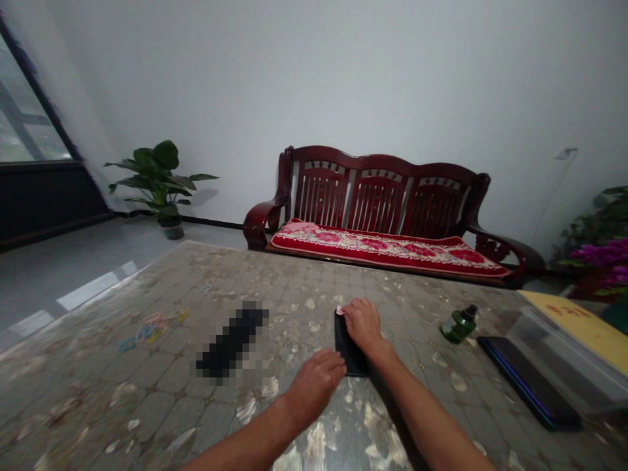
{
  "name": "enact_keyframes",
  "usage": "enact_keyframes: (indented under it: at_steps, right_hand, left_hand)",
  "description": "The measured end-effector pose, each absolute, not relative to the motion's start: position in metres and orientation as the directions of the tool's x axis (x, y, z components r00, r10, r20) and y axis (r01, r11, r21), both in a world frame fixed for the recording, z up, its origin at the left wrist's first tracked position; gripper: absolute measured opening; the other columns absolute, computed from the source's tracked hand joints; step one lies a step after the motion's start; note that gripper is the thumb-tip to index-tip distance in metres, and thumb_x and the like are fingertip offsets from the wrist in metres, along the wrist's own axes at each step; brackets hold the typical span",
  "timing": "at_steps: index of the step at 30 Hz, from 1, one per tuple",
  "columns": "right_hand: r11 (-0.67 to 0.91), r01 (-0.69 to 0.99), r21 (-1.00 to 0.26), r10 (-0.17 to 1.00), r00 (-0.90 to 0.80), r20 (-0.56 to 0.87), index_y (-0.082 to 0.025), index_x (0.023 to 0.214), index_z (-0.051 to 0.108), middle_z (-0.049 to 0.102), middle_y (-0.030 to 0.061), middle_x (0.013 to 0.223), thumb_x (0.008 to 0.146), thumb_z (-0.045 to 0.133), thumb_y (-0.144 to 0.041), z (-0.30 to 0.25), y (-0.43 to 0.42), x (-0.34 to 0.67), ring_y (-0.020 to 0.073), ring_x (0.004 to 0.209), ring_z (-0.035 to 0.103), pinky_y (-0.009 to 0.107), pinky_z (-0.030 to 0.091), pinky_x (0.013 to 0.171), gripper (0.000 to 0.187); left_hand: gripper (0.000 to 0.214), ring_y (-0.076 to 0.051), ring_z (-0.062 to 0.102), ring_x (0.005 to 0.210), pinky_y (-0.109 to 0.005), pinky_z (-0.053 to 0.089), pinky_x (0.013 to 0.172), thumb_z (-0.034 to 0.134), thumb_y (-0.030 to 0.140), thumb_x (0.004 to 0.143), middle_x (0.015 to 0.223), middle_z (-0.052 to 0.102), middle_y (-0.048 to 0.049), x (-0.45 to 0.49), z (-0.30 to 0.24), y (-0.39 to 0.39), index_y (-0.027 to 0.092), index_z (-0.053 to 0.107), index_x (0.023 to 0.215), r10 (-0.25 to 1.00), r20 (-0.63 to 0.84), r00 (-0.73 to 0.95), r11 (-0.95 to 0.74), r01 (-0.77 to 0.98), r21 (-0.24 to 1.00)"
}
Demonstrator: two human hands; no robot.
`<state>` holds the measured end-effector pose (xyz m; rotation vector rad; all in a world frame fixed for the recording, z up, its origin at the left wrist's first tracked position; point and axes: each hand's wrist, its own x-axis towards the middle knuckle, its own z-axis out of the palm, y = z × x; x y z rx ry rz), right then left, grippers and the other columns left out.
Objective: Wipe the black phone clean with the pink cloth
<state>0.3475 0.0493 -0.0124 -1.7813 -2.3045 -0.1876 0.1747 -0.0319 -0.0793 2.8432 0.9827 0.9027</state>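
Observation:
A black phone-like slab [346, 350] lies flat on the patterned table [294, 281] in front of me. My right hand [362, 323] rests on its far end, fingers curled, with a small pink bit [339, 310] at the fingertips. My left hand [314, 384] is closed loosely and touches the slab's near left edge. What the pink bit is cannot be made out.
A blurred-out dark object [230, 341] and several coloured rubber bands [147, 332] lie to the left. A small green bottle [458, 324], a dark flat device [530, 383] and a clear plastic box [569, 356] sit on the right. A red wooden bench [383, 209] stands beyond.

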Motion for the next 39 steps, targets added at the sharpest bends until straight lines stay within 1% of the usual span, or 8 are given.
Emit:
enact_keyframes:
  at_steps: [2, 6, 11, 15, 21, 27, 33, 39]
  right_hand:
    - [0.288, 0.957, -0.031, 0.929, -0.271, 0.251, -0.029, 0.102, 0.076, 0.068, 0.0061, 0.098, 0.099, 0.051, -0.025, -0.013, 0.050, 0.346, 0.0232, 0.099, 0.053, 0.034, 0.031, 0.080, 0.025]
    - [0.269, 0.962, -0.040, 0.935, -0.251, 0.249, -0.028, 0.104, 0.076, 0.068, 0.0066, 0.099, 0.099, 0.051, -0.023, -0.012, 0.053, 0.346, 0.0232, 0.099, 0.053, 0.033, 0.031, 0.080, 0.026]
    - [0.360, 0.930, -0.069, 0.911, -0.335, 0.242, -0.030, 0.104, 0.077, 0.068, 0.0059, 0.097, 0.099, 0.050, -0.025, -0.010, 0.052, 0.349, 0.0225, 0.098, 0.053, 0.033, 0.032, 0.081, 0.028]
    - [0.339, 0.937, -0.083, 0.918, -0.310, 0.246, -0.029, 0.103, 0.077, 0.067, 0.0063, 0.095, 0.100, 0.050, -0.025, -0.008, 0.049, 0.350, 0.0223, 0.097, 0.053, 0.033, 0.032, 0.081, 0.028]
    - [0.448, 0.889, -0.092, 0.879, -0.419, 0.229, -0.030, 0.102, 0.077, 0.067, 0.0048, 0.095, 0.099, 0.050, -0.023, -0.009, 0.046, 0.352, 0.0209, 0.097, 0.052, 0.032, 0.031, 0.082, 0.027]
    - [0.405, 0.911, -0.079, 0.897, -0.379, 0.228, -0.030, 0.103, 0.077, 0.068, 0.0049, 0.096, 0.098, 0.053, -0.024, -0.009, 0.045, 0.354, 0.0210, 0.097, 0.053, 0.032, 0.032, 0.081, 0.026]
    - [0.513, 0.854, -0.085, 0.847, -0.487, 0.211, -0.032, 0.098, 0.078, 0.068, 0.0027, 0.093, 0.098, 0.054, -0.023, -0.002, 0.034, 0.355, 0.0196, 0.094, 0.053, 0.032, 0.031, 0.080, 0.026]
    - [0.421, 0.902, -0.096, 0.890, -0.391, 0.233, -0.031, 0.102, 0.077, 0.068, 0.0038, 0.096, 0.097, 0.053, -0.020, -0.007, 0.036, 0.354, 0.0204, 0.096, 0.053, 0.032, 0.032, 0.081, 0.026]
  left_hand:
    - [0.022, -0.017, 0.069, 0.096, -0.037, 0.054, 0.098, 0.049, 0.014, 0.098, 0.099, 0.074, -0.0058, 0.174, -0.079, -0.032, 0.019, 0.070, 0.099, 0.569, 0.519, 0.638, -0.804, 0.565, 0.187]
    - [0.021, -0.017, 0.070, 0.096, -0.037, 0.055, 0.097, 0.050, 0.013, 0.097, 0.100, 0.074, -0.0058, 0.175, -0.079, -0.032, 0.019, 0.070, 0.100, 0.571, 0.518, 0.637, -0.803, 0.564, 0.192]
    - [0.021, -0.017, 0.070, 0.093, -0.037, 0.055, 0.096, 0.050, 0.013, 0.097, 0.098, 0.074, -0.0060, 0.176, -0.079, -0.032, 0.019, 0.071, 0.099, 0.580, 0.513, 0.633, -0.797, 0.571, 0.197]
    - [0.020, -0.017, 0.070, 0.093, -0.036, 0.056, 0.094, 0.051, 0.015, 0.097, 0.098, 0.074, -0.0060, 0.176, -0.077, -0.033, 0.019, 0.071, 0.098, 0.586, 0.503, 0.636, -0.792, 0.580, 0.189]
    - [0.021, -0.017, 0.070, 0.090, -0.035, 0.056, 0.093, 0.050, 0.016, 0.099, 0.097, 0.074, -0.0058, 0.177, -0.075, -0.033, 0.019, 0.070, 0.096, 0.580, 0.504, 0.640, -0.795, 0.581, 0.178]
    - [0.023, -0.017, 0.070, 0.091, -0.036, 0.057, 0.092, 0.048, 0.017, 0.100, 0.097, 0.074, -0.0067, 0.176, -0.072, -0.035, 0.019, 0.071, 0.096, 0.577, 0.521, 0.629, -0.789, 0.593, 0.159]
    - [0.024, -0.017, 0.070, 0.091, -0.036, 0.058, 0.091, 0.047, 0.017, 0.099, 0.097, 0.074, -0.0069, 0.177, -0.074, -0.034, 0.019, 0.071, 0.097, 0.574, 0.534, 0.621, -0.791, 0.588, 0.167]
    - [0.024, -0.018, 0.070, 0.094, -0.036, 0.058, 0.092, 0.048, 0.018, 0.099, 0.099, 0.075, -0.0074, 0.176, -0.071, -0.037, 0.019, 0.072, 0.100, 0.582, 0.554, 0.595, -0.786, 0.587, 0.195]
